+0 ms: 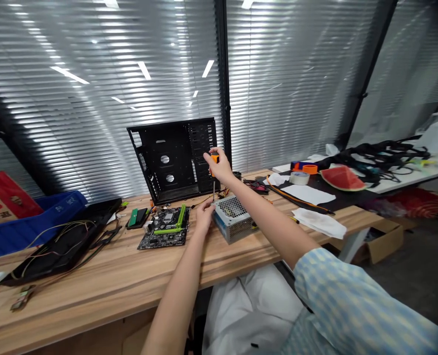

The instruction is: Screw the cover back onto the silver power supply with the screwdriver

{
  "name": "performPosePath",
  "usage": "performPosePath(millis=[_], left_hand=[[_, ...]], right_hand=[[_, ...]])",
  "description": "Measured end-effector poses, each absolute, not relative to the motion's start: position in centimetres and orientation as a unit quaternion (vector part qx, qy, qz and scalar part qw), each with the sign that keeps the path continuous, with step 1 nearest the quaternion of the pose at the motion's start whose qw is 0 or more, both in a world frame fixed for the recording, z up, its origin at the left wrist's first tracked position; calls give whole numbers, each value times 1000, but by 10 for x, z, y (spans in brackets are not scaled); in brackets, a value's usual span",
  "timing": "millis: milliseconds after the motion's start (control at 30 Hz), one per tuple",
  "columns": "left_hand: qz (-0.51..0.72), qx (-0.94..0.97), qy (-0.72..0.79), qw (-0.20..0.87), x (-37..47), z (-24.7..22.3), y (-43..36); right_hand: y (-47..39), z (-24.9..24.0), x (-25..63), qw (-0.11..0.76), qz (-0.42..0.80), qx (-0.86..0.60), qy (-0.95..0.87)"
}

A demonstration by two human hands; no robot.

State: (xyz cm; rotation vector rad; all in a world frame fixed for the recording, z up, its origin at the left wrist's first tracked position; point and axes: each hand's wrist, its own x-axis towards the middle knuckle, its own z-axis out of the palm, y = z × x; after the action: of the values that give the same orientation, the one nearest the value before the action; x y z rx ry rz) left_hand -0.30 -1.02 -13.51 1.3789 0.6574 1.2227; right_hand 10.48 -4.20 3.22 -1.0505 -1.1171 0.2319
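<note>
Head view: your right hand (222,166) is gripping an orange screwdriver (215,158), shaft down by the power supply (237,220); left hand (204,215) at its corner, can't tell if those fingers are clenched tbh

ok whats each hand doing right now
Left hand: at the power supply's corner; whether it grips cannot be told.
Right hand: closed on the orange-handled screwdriver.
</note>
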Motion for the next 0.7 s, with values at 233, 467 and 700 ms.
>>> performPosePath(millis=[233, 467, 700], left_hand=[[513, 588, 277, 560, -4, -131, -14], [516, 588, 277, 558, -5, -132, -14], [515, 586, 275, 562, -5, -128, -18]], right_hand=[[-32, 33, 117, 722, 161, -464, -487], [-39, 29, 121, 726, 12, -536, -431], [-52, 35, 107, 672, -58, -531, -513]])
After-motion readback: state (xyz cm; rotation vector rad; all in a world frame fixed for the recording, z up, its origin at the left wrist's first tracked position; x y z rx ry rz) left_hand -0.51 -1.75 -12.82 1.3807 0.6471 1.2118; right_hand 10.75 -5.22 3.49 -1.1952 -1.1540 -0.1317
